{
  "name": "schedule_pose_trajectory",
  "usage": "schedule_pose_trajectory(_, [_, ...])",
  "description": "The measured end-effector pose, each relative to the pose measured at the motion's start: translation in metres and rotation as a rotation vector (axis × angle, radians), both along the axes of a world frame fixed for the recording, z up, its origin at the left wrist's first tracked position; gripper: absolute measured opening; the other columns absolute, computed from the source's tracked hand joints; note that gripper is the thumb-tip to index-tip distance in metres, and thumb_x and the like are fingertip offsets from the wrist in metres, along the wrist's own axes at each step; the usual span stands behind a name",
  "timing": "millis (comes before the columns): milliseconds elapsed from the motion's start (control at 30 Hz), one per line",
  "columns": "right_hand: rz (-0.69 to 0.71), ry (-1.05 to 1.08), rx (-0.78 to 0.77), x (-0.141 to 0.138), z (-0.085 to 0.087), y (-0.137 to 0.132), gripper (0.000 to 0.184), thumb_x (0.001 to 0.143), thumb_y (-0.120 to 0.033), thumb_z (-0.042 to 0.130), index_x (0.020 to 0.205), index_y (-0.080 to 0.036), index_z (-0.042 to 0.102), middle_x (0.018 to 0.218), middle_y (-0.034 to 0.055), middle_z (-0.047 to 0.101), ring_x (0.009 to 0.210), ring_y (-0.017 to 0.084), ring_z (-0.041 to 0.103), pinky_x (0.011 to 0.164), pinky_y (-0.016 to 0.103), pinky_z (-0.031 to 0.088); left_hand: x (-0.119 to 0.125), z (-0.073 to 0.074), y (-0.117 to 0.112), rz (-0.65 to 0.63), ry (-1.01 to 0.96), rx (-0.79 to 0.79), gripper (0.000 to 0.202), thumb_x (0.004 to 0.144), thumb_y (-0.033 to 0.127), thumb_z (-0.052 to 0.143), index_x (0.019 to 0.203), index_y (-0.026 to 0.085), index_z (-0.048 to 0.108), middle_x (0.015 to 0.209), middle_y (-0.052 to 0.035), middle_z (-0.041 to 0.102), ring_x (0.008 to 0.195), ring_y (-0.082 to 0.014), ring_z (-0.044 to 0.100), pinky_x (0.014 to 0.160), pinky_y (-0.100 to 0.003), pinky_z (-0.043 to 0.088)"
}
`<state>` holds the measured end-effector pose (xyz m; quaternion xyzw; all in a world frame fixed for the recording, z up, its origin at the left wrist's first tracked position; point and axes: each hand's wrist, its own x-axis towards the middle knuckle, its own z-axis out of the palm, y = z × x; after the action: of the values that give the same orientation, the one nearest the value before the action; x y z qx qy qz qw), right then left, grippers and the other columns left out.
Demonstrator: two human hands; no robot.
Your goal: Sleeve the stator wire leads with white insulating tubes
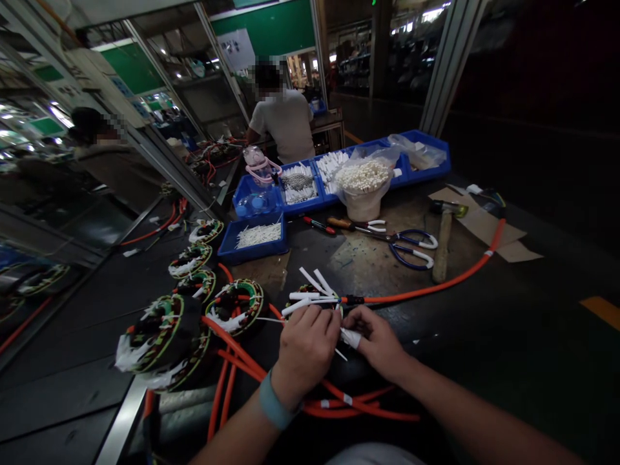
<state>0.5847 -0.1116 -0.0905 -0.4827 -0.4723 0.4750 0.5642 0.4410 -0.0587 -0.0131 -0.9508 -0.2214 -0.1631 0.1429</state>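
My left hand (307, 345) is closed over a wound coil ring (310, 294) on the dark bench, its fingers gripping the ring's white sleeved leads (310, 298). Beside it my right hand (375, 336) pinches a white sleeve end (349, 337) between thumb and taped fingertip. Several white sleeves fan out above the left hand. An orange cable (436, 281) runs from the ring off to the right. Most of the ring is hidden under my hands.
Several finished coil rings (203, 290) with orange leads lie to the left. Blue bins (310, 184) of white sleeves, a white tub (363, 187), scissors (411, 248), pliers, a screwdriver and a hammer (443, 242) stand behind. Two other people work at the back left.
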Motion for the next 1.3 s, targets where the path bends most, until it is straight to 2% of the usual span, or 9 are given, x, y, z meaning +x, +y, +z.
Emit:
schedule_pose_trajectory(133, [-0.047,0.001,-0.020,-0.002,0.002,0.002,0.016,0.067,-0.018,0.059,0.072,-0.021,0.044,0.066,-0.0052,0.049,0.063,0.011,0.049,0.058,0.022,0.042,-0.003,0.000,-0.001,-0.137,-0.061,-0.161,0.023,0.088,0.014,0.044,0.104,0.016,0.060,0.085,-0.0062,0.066,0.079,-0.0187,0.057,0.069,-0.033,0.047])
schedule_pose_trajectory(233, [0.019,-0.004,0.001,0.001,0.011,-0.004,0.015,0.069,-0.018,0.058,0.075,-0.021,0.045,0.074,-0.0024,0.053,0.068,0.012,0.052,0.061,0.024,0.044,-0.008,0.002,-0.003,-0.116,-0.155,-0.413,0.029,0.084,0.014,0.048,0.110,0.020,0.059,0.091,-0.0063,0.066,0.083,-0.0176,0.057,0.070,-0.031,0.049])
schedule_pose_trajectory(333, [0.091,-0.182,0.104,0.009,0.023,-0.010,0.011,0.072,-0.018,0.058,0.075,-0.020,0.047,0.089,0.0029,0.054,0.079,0.015,0.053,0.067,0.026,0.044,-0.009,0.000,-0.006,-0.084,-0.265,-0.519,0.019,0.085,0.015,0.050,0.096,0.021,0.064,0.084,-0.0048,0.066,0.077,-0.0163,0.057,0.067,-0.029,0.049])
schedule_pose_trajectory(533, [0.144,-0.471,0.164,0.016,0.028,-0.017,0.021,0.083,-0.022,0.048,0.062,-0.019,0.043,0.060,-0.0034,0.045,0.058,0.012,0.042,0.055,0.024,0.033,-0.005,-0.013,-0.008,-0.022,-0.346,-0.428,0.018,0.083,0.012,0.050,0.090,0.022,0.064,0.091,-0.0053,0.067,0.084,-0.0185,0.058,0.072,-0.033,0.049])
schedule_pose_trajectory(733, [0.165,-0.458,0.278,0.035,0.034,-0.008,0.023,0.091,-0.030,0.042,0.078,-0.018,0.056,0.074,0.0020,0.058,0.069,0.014,0.054,0.063,0.026,0.043,-0.019,-0.029,-0.010,0.155,-0.392,-0.464,0.041,0.079,0.028,0.062,0.117,0.018,0.051,0.108,-0.0112,0.061,0.102,-0.0257,0.056,0.088,-0.044,0.047])
schedule_pose_trajectory(867, [0.046,-1.014,0.557,0.047,0.038,0.022,0.022,0.090,-0.020,0.044,0.101,-0.020,0.062,0.092,0.0085,0.060,0.084,0.020,0.050,0.072,0.034,0.040,-0.023,-0.043,-0.012,0.225,-0.344,-0.417,0.042,0.076,0.024,0.064,0.114,0.016,0.048,0.103,-0.0107,0.061,0.101,-0.0275,0.055,0.094,-0.051,0.041])
schedule_pose_trajectory(967, [0.118,-1.295,0.715,0.046,0.036,0.044,0.023,0.091,-0.018,0.043,0.094,-0.021,0.065,0.087,0.0068,0.060,0.081,0.020,0.047,0.069,0.034,0.035,-0.023,-0.049,-0.013,0.214,-0.340,-0.406,0.039,0.077,0.021,0.062,0.113,0.016,0.047,0.101,-0.0093,0.061,0.099,-0.0270,0.055,0.096,-0.053,0.039])
schedule_pose_trajectory(1133, [0.241,-1.255,0.810,0.035,0.032,0.050,0.023,0.092,-0.018,0.043,0.084,-0.019,0.064,0.078,0.0037,0.061,0.083,0.019,0.047,0.071,0.034,0.033,-0.024,-0.051,-0.012,0.179,-0.404,-0.393,0.038,0.078,0.020,0.062,0.111,0.017,0.046,0.099,-0.0086,0.060,0.097,-0.0256,0.054,0.094,-0.050,0.039])
schedule_pose_trajectory(1300, [0.245,-1.180,0.692,0.032,0.034,0.028,0.020,0.088,-0.017,0.046,0.099,-0.015,0.062,0.084,0.0066,0.061,0.087,0.021,0.047,0.077,0.034,0.035,-0.024,-0.047,-0.011,0.116,-0.438,-0.455,0.023,0.079,0.016,0.062,0.099,0.020,0.051,0.090,-0.0041,0.061,0.089,-0.0209,0.054,0.090,-0.044,0.040])
